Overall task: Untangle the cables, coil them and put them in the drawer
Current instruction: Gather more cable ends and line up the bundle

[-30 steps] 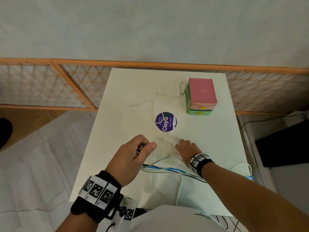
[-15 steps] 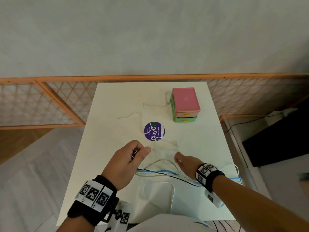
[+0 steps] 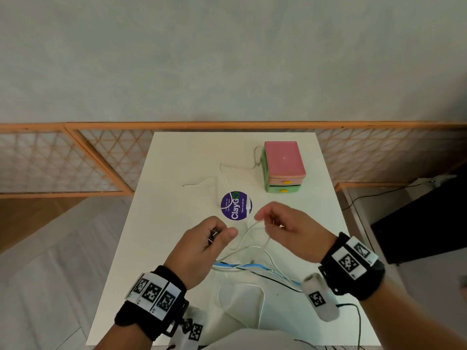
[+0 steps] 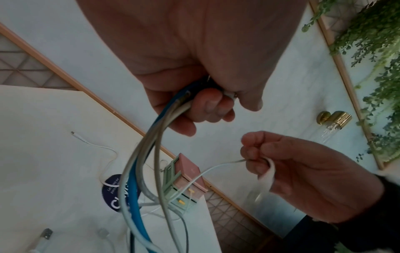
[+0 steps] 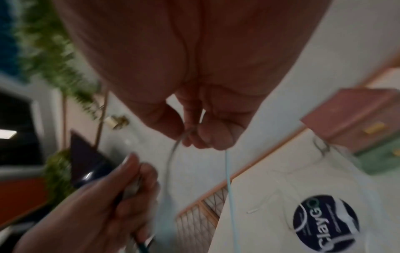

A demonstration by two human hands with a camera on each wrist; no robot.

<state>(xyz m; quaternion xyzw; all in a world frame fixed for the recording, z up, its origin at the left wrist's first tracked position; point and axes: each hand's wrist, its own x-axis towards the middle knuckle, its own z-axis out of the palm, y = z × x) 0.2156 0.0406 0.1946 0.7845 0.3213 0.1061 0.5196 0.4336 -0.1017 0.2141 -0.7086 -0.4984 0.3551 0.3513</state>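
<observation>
My left hand is raised above the white table and grips the plug ends of a cable bundle: blue, grey and white strands that hang down to a tangle near the front edge. My right hand pinches a thin white cable lifted off the table, just right of the left hand. A small drawer box with a pink top and green base stands shut at the back right. Another thin white cable lies loose beside it.
A round purple sticker lies mid-table under the loose cable. A wooden lattice rail runs behind the table. A dark cabinet stands to the right. A black cable drops off the front right corner.
My right hand has lifted off the table with the thin white cable pinched in it and moved up beside the left hand. The left hand keeps its grip on the bundle.
</observation>
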